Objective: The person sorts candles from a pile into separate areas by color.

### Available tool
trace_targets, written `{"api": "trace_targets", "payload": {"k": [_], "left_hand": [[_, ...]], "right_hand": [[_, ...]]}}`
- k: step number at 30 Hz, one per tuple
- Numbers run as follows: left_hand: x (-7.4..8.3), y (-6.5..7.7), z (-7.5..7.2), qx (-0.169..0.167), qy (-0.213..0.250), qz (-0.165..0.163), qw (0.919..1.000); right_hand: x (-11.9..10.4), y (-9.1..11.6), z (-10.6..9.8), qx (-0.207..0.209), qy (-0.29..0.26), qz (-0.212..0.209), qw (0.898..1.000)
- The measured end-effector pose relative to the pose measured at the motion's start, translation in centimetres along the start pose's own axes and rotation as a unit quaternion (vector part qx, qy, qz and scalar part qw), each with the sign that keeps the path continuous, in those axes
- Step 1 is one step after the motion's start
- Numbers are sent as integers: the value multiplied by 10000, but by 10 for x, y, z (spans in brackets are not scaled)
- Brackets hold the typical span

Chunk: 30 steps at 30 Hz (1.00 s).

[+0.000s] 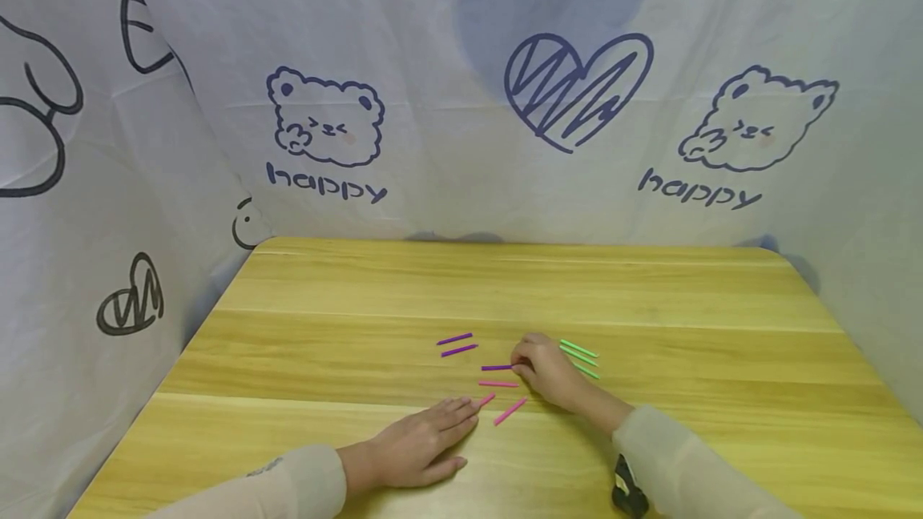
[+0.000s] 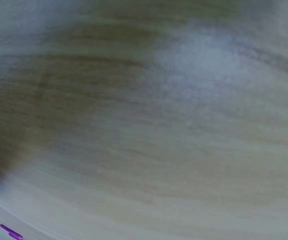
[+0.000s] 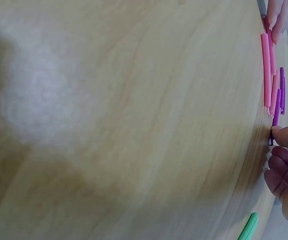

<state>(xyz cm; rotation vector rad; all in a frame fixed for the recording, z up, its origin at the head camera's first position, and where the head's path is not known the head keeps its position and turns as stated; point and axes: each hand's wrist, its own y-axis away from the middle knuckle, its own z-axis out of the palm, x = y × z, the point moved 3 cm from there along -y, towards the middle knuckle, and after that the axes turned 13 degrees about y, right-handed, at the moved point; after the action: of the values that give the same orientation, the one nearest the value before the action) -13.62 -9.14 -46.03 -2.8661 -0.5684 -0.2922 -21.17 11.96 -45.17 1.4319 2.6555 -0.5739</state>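
My right hand (image 1: 551,371) pinches one end of a thin purple candle (image 1: 496,368) between thumb and fingertips, low over the wooden table. In the right wrist view, the thumb presses that purple candle (image 3: 276,107) near its tip, the other fingers curled below. My left hand (image 1: 425,443) lies palm down with fingers extended, its fingertips over the lower end of a short-looking pink candle (image 1: 487,400). Between the hands are another pink candle (image 1: 498,384), lying nearly level, and a slanted pink candle (image 1: 510,411). Two more purple candles (image 1: 458,350) lie side by side further back.
Three green candles (image 1: 579,353) lie in slanted rows just right of my right hand. A dark object (image 1: 629,488) shows beneath the right sleeve. White printed cloth (image 1: 447,142) hangs behind the wooden table (image 1: 303,359) and along its sides.
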Motion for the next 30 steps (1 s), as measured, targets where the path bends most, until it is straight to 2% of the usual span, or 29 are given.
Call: {"api": "trace_targets", "payload": {"k": [9, 23, 30], "left_hand": [[-1, 1, -1, 2, -3, -1, 10000], [0, 0, 0, -20, 35, -38, 10000], [0, 0, -1, 16, -86, 27, 10000]], "right_hand": [[-4, -5, 2, -39, -19, 51, 10000], [-7, -10, 2, -272, 413, -216, 9985], [-13, -20, 1, -86, 583, -446, 9973]]}}
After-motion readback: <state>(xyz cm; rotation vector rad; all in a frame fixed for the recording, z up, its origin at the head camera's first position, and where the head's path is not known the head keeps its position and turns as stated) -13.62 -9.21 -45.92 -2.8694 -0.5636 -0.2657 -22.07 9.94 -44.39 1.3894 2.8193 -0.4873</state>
